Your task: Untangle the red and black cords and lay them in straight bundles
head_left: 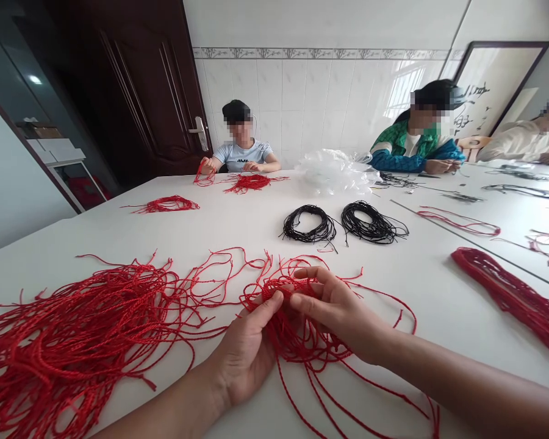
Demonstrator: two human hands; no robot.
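Note:
In front of me a bundle of thin red braided cords (297, 341) lies in loose loops, with several ends trailing over the white table. My left hand (249, 347) grips the bundle near its top, thumb pressed down on the cords and the other fingers underneath, mostly hidden. At the bundle's right side is my right hand (336, 305), its thumb and forefinger apart and curved towards the cords. No cord shows clearly pinched between them. A large tangled heap of red cords (86, 329) spreads to the left, some strands reaching towards the bundle.
Two coils of black cord (308, 224) lie beyond my hands. A long red skein (507, 292) is at the right. Clear plastic bags (336, 171) and a smaller red cord bundle (171, 204) sit farther back. Several people sit around the white table (238, 225), one handling red cords.

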